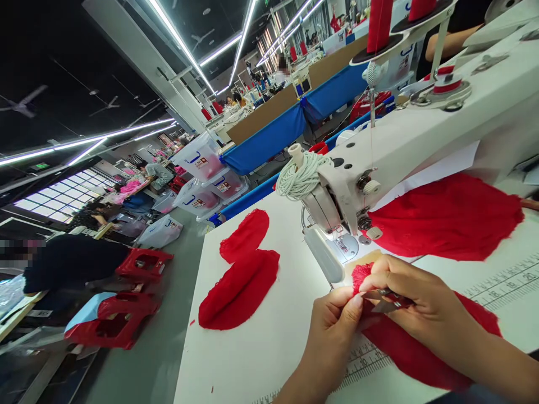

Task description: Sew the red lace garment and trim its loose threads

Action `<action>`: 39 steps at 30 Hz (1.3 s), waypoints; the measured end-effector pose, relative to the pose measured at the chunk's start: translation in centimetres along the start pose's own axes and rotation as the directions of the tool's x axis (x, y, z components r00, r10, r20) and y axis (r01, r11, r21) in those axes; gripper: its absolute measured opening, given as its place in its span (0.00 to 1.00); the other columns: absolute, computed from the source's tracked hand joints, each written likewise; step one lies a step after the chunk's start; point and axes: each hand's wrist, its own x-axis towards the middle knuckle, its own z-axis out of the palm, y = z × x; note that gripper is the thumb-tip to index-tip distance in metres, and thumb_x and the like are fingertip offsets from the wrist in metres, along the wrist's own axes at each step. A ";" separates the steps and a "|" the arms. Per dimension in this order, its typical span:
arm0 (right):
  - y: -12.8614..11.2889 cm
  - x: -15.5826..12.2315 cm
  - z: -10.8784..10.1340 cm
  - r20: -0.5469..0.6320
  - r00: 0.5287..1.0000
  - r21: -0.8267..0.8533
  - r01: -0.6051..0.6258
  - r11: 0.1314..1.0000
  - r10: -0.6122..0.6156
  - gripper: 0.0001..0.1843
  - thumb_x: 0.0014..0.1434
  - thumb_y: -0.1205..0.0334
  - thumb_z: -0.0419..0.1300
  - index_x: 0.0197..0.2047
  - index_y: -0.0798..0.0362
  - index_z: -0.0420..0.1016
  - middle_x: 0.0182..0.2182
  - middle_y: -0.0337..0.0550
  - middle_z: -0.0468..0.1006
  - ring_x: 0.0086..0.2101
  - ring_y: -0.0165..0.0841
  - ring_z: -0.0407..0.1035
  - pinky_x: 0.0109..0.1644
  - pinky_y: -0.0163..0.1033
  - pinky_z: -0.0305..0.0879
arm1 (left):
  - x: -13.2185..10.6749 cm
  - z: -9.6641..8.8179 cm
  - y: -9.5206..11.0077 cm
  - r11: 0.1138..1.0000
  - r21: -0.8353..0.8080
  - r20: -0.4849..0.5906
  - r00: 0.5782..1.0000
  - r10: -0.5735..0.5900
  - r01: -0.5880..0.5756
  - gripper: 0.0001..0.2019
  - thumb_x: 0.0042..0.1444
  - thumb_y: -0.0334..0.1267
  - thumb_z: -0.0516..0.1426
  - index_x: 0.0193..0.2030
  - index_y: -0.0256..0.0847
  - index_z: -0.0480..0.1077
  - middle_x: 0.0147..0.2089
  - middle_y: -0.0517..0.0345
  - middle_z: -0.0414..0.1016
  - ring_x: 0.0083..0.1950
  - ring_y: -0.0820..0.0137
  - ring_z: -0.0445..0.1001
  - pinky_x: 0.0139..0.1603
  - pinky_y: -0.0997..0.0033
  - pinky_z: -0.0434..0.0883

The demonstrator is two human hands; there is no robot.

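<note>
Lower right of the frame: our left hand (332, 326) firmly pinches the gathered red fabric (361, 273), while our right hand (421, 306), curled around metal snips (385, 306), touches it too; we judge that a slip, so near our left thumb (352, 310), could nick skin or fabric

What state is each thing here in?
Left hand: closed, pinching
Right hand: closed, gripping
Small red piece: bunched up, pinched
Metal snips: held, blades' opening unclear
Two red pieces at left: lying on table
Pale cord: coiled
Plastic boxes: stacked
Ceiling lights: lit
</note>
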 end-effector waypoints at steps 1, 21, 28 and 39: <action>0.0 0.1 0.1 -0.007 1.000 -0.022 -0.012 1.000 0.012 0.10 0.57 0.71 0.55 0.28 0.48 0.74 0.26 0.37 0.71 0.24 0.29 0.66 0.25 0.33 0.63 | -0.1 0.0 0.0 1.000 0.014 0.000 1.000 0.003 -0.003 0.19 0.59 0.51 0.61 0.44 0.37 0.82 0.38 0.50 0.81 0.41 0.63 0.77 0.46 0.64 0.73; 2.9 -0.6 -3.6 0.106 0.935 -0.365 0.354 0.861 -0.340 0.21 0.66 0.73 0.49 0.55 0.45 0.74 0.44 0.46 0.81 0.39 0.33 0.75 0.36 0.36 0.71 | -0.5 0.2 0.5 0.996 -0.078 -0.081 0.995 -0.058 0.052 0.19 0.55 0.54 0.64 0.29 0.37 0.77 0.21 0.66 0.53 0.26 0.78 0.49 0.37 0.73 0.75; 2.6 0.0 -3.6 0.147 0.920 -0.411 0.392 0.823 -0.364 0.18 0.69 0.66 0.47 0.51 0.47 0.77 0.43 0.46 0.83 0.36 0.34 0.74 0.32 0.37 0.70 | -0.5 -0.1 0.2 0.997 -0.048 -0.090 0.994 -0.062 0.058 0.20 0.55 0.56 0.63 0.28 0.37 0.74 0.21 0.68 0.46 0.26 0.77 0.44 0.35 0.75 0.73; 2.7 -0.3 -3.5 0.097 0.959 -0.308 0.283 0.908 -0.266 0.19 0.70 0.64 0.47 0.49 0.42 0.80 0.40 0.45 0.82 0.36 0.36 0.75 0.34 0.40 0.71 | -0.6 0.0 0.3 0.995 -0.083 -0.082 0.995 -0.064 0.057 0.21 0.56 0.54 0.62 0.26 0.37 0.73 0.24 0.64 0.60 0.27 0.78 0.55 0.41 0.72 0.75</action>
